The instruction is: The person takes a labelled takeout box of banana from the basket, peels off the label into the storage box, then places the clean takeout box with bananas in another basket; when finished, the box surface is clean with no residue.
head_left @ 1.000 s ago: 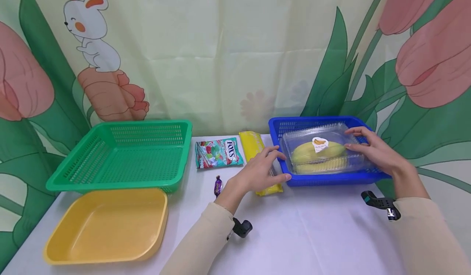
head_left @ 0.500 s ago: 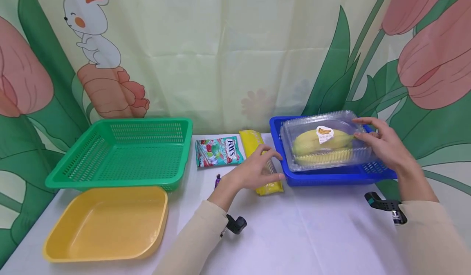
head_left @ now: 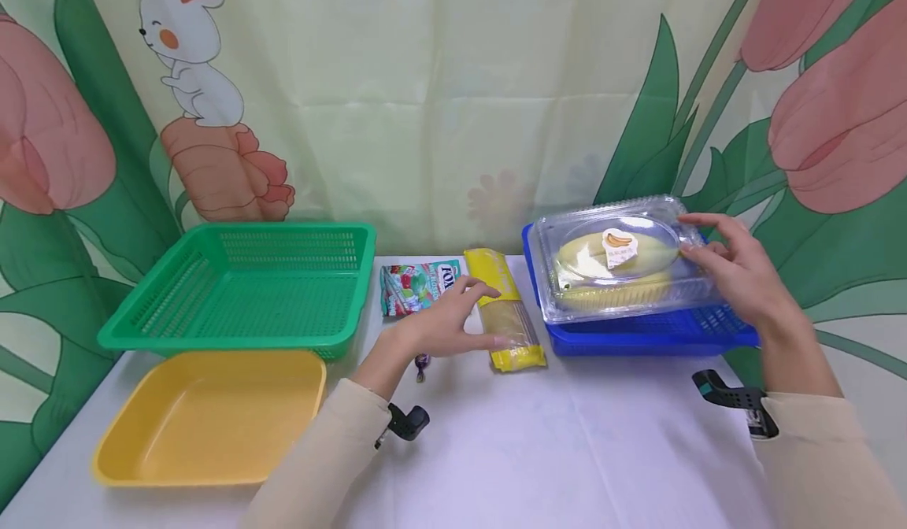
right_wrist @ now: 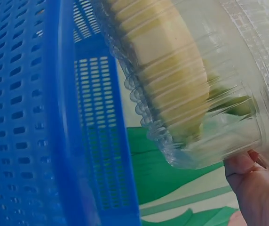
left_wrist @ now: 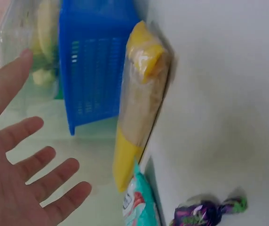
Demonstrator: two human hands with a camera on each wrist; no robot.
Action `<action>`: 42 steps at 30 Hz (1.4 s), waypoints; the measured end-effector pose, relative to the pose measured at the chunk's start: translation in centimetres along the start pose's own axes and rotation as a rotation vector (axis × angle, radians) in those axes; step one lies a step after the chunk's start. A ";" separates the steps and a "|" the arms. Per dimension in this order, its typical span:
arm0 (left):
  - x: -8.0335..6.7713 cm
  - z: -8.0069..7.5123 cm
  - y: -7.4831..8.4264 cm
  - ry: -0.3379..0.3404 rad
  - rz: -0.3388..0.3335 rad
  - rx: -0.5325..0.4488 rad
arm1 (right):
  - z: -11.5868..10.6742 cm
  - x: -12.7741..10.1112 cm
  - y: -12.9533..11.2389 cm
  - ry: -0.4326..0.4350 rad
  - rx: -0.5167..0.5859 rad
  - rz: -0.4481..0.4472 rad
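My right hand point(head_left: 744, 273) pinches the right end of a clear plastic clamshell box point(head_left: 549, 238) with bananas point(head_left: 641, 255) inside and a banana sticker on its lid. The box is raised over the blue basket point(head_left: 638, 344); a gap to the rim shows in the right wrist view. My left hand point(head_left: 442, 320) hovers with spread fingers, holding nothing, near a yellow packet with a clear window point(head_left: 506, 316). It partly covers a teal Fox's candy bag point(head_left: 411, 286) in the head view. A small purple wrapped candy point(head_left: 422, 364) lies just below that hand.
At the left stands a green perforated basket point(head_left: 347, 332), with a yellow tub point(head_left: 212, 474) in front of it. All stand on a white-covered table point(head_left: 510, 450). A printed curtain point(head_left: 383, 57) hangs behind.
My right hand has lifted the banana box up out of the blue basket and tilted it. My left hand has moved left, away from the basket's edge.
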State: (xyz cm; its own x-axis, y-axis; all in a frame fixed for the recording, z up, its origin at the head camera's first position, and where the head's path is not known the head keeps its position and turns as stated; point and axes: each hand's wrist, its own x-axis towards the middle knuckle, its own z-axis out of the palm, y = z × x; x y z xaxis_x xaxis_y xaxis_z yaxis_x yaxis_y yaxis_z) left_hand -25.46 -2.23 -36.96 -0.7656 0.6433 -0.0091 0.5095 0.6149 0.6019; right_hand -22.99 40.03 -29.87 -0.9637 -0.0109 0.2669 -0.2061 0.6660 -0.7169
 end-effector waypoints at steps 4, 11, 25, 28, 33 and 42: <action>-0.8 -1.9 0.0 -0.006 -0.018 -0.013 | -0.3 -0.4 -0.4 0.012 0.027 -0.007; -2.4 -4.9 0.2 0.079 -0.026 -0.064 | 1.4 -0.4 -2.7 0.003 0.066 -0.096; -4.4 -5.4 -0.1 0.107 0.070 -0.166 | 6.1 0.7 -5.4 -0.095 0.175 -0.121; -4.8 -5.5 -0.2 0.106 0.088 -0.187 | 7.4 0.9 -6.1 -0.123 0.195 -0.127; -5.9 -5.8 -0.5 0.119 0.067 -0.256 | 9.5 1.4 -6.7 -0.160 0.257 -0.176; -8.0 -5.8 -1.2 0.221 0.069 -0.322 | 11.0 0.4 -7.8 -0.183 0.328 -0.222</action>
State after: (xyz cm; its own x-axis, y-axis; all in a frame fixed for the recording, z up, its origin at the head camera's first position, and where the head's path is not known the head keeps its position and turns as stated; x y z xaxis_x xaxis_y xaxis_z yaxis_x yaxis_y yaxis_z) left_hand -22.28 -10.76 -32.97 -0.8178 0.5431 0.1907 0.4401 0.3765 0.8152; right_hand -23.65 26.63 -31.25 -0.8982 -0.2790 0.3396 -0.4259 0.3611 -0.8296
